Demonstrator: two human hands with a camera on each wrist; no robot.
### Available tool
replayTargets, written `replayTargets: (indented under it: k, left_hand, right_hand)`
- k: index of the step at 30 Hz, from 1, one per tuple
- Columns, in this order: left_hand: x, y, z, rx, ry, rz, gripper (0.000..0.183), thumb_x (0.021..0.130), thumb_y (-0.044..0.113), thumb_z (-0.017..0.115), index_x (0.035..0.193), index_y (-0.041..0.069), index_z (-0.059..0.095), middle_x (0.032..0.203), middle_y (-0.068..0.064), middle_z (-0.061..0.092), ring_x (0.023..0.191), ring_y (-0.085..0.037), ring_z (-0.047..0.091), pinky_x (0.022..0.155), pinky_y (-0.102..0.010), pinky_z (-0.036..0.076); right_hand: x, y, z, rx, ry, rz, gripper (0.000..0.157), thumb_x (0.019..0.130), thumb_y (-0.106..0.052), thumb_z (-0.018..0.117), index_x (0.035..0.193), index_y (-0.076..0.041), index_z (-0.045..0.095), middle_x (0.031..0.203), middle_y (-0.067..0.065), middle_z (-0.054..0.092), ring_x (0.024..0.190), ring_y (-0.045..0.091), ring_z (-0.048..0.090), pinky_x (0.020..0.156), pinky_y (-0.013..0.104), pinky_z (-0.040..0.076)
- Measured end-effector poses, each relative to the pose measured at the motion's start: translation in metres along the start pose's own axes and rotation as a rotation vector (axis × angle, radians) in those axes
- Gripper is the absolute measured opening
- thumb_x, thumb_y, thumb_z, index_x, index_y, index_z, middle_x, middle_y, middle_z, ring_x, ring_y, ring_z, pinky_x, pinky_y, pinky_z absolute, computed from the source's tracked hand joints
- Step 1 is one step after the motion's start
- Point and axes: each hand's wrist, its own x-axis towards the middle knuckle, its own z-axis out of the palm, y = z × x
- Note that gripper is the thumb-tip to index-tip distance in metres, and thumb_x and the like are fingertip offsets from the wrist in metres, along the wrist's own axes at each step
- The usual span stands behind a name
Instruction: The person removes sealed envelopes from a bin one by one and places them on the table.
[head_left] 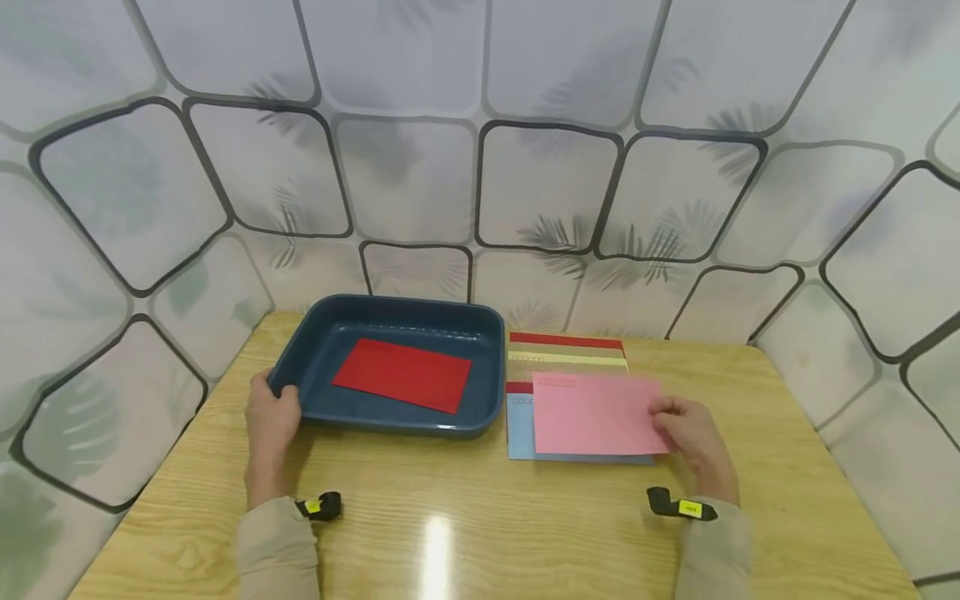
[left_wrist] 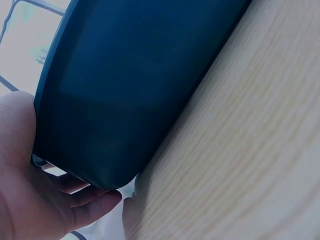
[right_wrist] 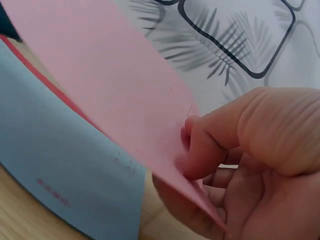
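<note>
At the left front corner of a dark blue tray (head_left: pixel 405 423), my left hand (head_left: pixel 273 417) holds the rim, thumb over the edge and fingers against the outer wall in the left wrist view. Inside the tray lies a red envelope (head_left: pixel 405 375), slightly turned. My right hand (head_left: pixel 692 429) pinches the right edge of a pink envelope (head_left: pixel 596 417) between thumb and fingers. The pink envelope bends a little and hangs over a light blue envelope (right_wrist: pixel 65 135), covering most of it in the head view.
Behind the pink envelope, more envelopes overlap in rows, including a red one (head_left: pixel 566 339) and a pale yellow one (head_left: pixel 588 360). They lie beside the tray's right wall on a wooden table (head_left: pixel 525 533). A patterned curtain (head_left: pixel 547 183) closes off the back and sides.
</note>
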Motion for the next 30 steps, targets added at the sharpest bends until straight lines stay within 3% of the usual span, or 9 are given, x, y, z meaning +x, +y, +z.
replayTargets:
  k: [4, 14, 30]
  left_hand:
    - [0.001, -0.001, 0.000, -0.003, 0.003, 0.003, 0.055, 0.095, 0.012, 0.038, 0.146, -0.008, 0.031, 0.145, -0.036, 0.039, 0.135, -0.049, 0.038, 0.111, -0.059, 0.030]
    - [0.003, -0.002, 0.000, -0.002, -0.015, -0.013, 0.057, 0.096, 0.014, 0.037, 0.149, -0.006, 0.028, 0.148, -0.035, 0.037, 0.136, -0.048, 0.036, 0.112, -0.059, 0.029]
    - [0.002, -0.001, 0.000, -0.005, -0.016, -0.012, 0.057, 0.097, 0.014, 0.037, 0.149, -0.007, 0.028, 0.148, -0.034, 0.037, 0.137, -0.048, 0.036, 0.112, -0.059, 0.029]
  right_hand:
    - [0.000, 0.003, -0.003, -0.062, -0.007, -0.013, 0.021, 0.087, 0.001, 0.058, 0.106, 0.009, 0.060, 0.097, 0.009, 0.059, 0.081, 0.016, 0.050, 0.059, 0.027, 0.044]
    - [-0.002, 0.003, 0.000, -0.249, -0.031, -0.024, 0.023, 0.088, -0.002, 0.057, 0.106, 0.011, 0.062, 0.107, 0.025, 0.060, 0.099, 0.033, 0.051, 0.074, 0.031, 0.042]
    - [-0.009, -0.018, 0.025, -0.342, -0.090, -0.016, 0.027, 0.086, -0.002, 0.056, 0.109, 0.011, 0.064, 0.102, 0.021, 0.063, 0.094, 0.031, 0.053, 0.073, 0.033, 0.047]
